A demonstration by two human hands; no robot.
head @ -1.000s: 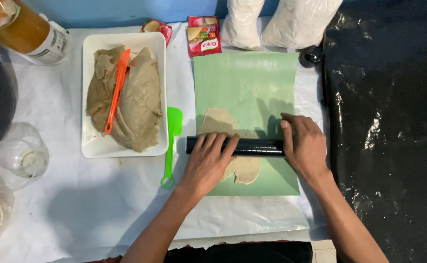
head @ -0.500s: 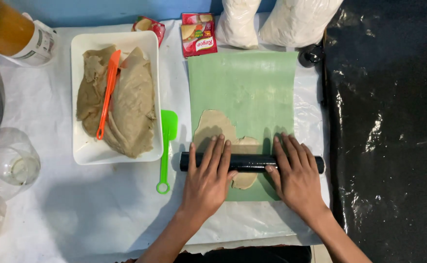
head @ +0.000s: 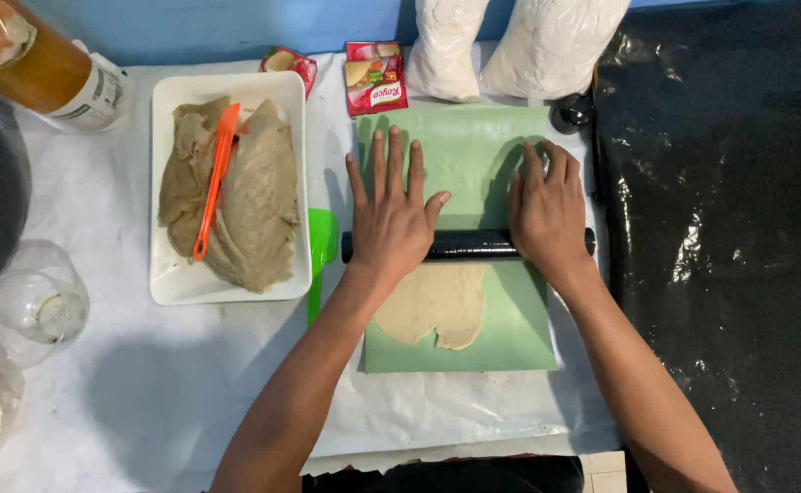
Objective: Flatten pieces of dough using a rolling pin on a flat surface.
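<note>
Both palms lie flat on the black rolling pin [head: 469, 244], fingers stretched out straight. Left hand [head: 391, 215] and right hand [head: 546, 210] aren't gripping anything, just pressing down over the flattened dough [head: 437, 306] on the green mat [head: 510, 338].

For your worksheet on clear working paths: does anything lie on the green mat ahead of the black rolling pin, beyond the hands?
Nothing visible: the green mat beyond the black rolling pin is bare, under only the left hand and right hand.
</note>
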